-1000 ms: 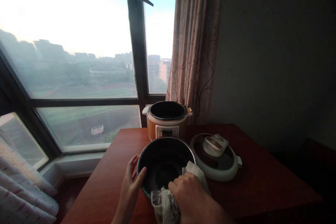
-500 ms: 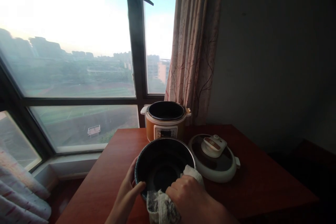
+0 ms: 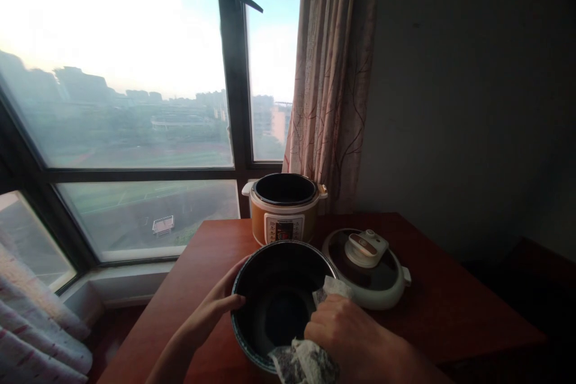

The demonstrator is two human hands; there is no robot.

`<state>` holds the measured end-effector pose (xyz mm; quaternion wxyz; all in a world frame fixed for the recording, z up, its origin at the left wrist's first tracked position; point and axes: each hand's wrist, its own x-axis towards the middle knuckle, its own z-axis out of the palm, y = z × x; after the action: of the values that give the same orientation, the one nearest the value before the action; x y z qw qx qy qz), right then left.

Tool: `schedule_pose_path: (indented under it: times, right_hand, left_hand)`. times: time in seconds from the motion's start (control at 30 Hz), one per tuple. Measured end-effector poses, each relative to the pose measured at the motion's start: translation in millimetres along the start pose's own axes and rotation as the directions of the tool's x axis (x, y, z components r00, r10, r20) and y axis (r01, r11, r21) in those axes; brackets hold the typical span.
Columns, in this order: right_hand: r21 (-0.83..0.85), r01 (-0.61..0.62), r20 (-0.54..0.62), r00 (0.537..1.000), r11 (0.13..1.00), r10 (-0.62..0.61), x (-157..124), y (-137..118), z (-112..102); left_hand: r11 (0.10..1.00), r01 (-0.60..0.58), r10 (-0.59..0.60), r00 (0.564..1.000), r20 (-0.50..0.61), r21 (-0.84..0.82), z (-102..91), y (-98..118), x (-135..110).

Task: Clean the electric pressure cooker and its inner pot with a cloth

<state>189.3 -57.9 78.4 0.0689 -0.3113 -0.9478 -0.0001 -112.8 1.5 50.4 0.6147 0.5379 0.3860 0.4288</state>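
A dark inner pot [image 3: 283, 312] with a bright speckled rim is tilted toward me above the table's front. My left hand [image 3: 220, 297] grips its left side, the thumb over the rim and the fingers behind the wall. At the pot's right rim, my right hand [image 3: 337, 327] is closed on a crumpled pale cloth [image 3: 310, 363], part of which hangs over the near rim and part sticks out above the knuckles. Behind the pot stands an orange and white electric pressure cooker [image 3: 258, 222], open at the top, with a control panel in front.
A round white lid [image 3: 382, 297] with a dark middle and a knob lies to the right of the pot. The reddish-brown table [image 3: 450, 312] ends at a window [image 3: 135, 120] on the left. A patterned curtain [image 3: 328, 72] hangs behind the cooker.
My right hand and the cloth have shifted right and slightly down along the rim. My left hand has slid up the pot's left side, and the pot sits a little lower.
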Motion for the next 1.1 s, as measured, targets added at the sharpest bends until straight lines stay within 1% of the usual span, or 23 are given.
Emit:
schedule_pose_path:
  times: [0.07, 0.13, 0.17, 0.2, 0.27, 0.3, 0.33, 0.37, 0.43, 0.53, 0.63, 0.7, 0.77, 0.83, 0.93, 1.0, 1.1]
  right_hand:
    - [-0.009, -0.044, -0.017, 0.999, 0.999, 0.044, 2, -4, 2]
    - [-0.015, -0.088, -0.023, 0.996, 0.996, 0.088, 4, -9, 4]
    - [-0.015, -0.103, -0.021, 0.994, 0.995, 0.103, 5, -10, 4]
    - [-0.012, -0.114, -0.02, 0.993, 0.993, 0.114, 6, -12, 4]
    - [0.001, -0.115, -0.017, 0.993, 0.993, 0.115, 6, -12, 4]
    - [0.007, -0.109, -0.017, 0.994, 0.994, 0.109, 6, -12, 4]
    - [0.012, -0.103, -0.017, 0.994, 0.995, 0.104, 6, -12, 4]
    - [0.017, -0.1, -0.019, 0.995, 0.995, 0.1, 7, -11, 4]
    - [0.024, -0.103, -0.023, 0.994, 0.994, 0.104, 8, -11, 5]
    - [0.019, -0.141, -0.037, 0.989, 0.99, 0.142, 13, -13, 10]
    - [0.017, -0.171, -0.055, 0.984, 0.985, 0.172, 18, -18, 14]
    - [0.025, -0.183, -0.089, 0.979, 0.983, 0.185, 19, -20, 17]
    - [0.028, -0.191, -0.14, 0.971, 0.981, 0.193, 19, -21, 20]
    - [0.019, -0.187, -0.191, 0.964, 0.982, 0.187, 19, -22, 24]
    - [0.0, -0.158, -0.227, 0.962, 0.987, 0.154, 20, -21, 31]
    - [-0.012, -0.136, -0.228, 0.965, 0.991, 0.129, 21, -21, 35]
    - [-0.039, -0.115, -0.219, 0.97, 0.993, 0.104, 21, -22, 34]
  left_hand:
    - [0.999, -0.044, 0.044, 0.998, -0.054, -0.012, 6.1, -3, 1]
    - [0.996, -0.088, 0.089, 0.98, -0.179, 0.009, 13.9, -8, 1]
    - [0.994, -0.1, 0.106, 0.958, -0.266, 0.035, 17.6, -11, -1]
    - [0.992, -0.101, 0.119, 0.927, -0.356, 0.07, 20.8, -15, -3]
    - [0.986, -0.07, 0.141, 0.845, -0.516, 0.153, 25.4, -23, -10]
    - [0.981, -0.057, 0.156, 0.805, -0.572, 0.188, 27.3, -27, -13]
    - [0.976, -0.053, 0.172, 0.778, -0.605, 0.21, 29.3, -32, -17]
    - [0.973, -0.063, 0.19, 0.762, -0.62, 0.221, 31.9, -37, -20]
    - [0.971, -0.119, 0.225, 0.75, -0.622, 0.207, 40.0, -47, -27]
    - [0.969, -0.182, 0.247, 0.744, -0.621, 0.168, 57.7, -59, -34]
    - [0.974, -0.157, 0.224, 0.753, -0.619, 0.161, 72.2, -66, -39]
    - [0.976, -0.13, 0.21, 0.768, -0.605, 0.173, 75.9, -67, -40]
    - [0.974, -0.11, 0.207, 0.78, -0.59, 0.196, 75.2, -68, -39]
    - [0.97, -0.109, 0.218, 0.782, -0.584, 0.216, 71.4, -69, -38]
    - [0.972, -0.122, 0.217, 0.785, -0.58, 0.199, 62.4, -69, -36]
    - [0.982, -0.119, 0.18, 0.817, -0.548, 0.145, 56.1, -66, -35]
    - [0.992, -0.1, 0.127, 0.873, -0.47, 0.083, 49.0, -53, -33]
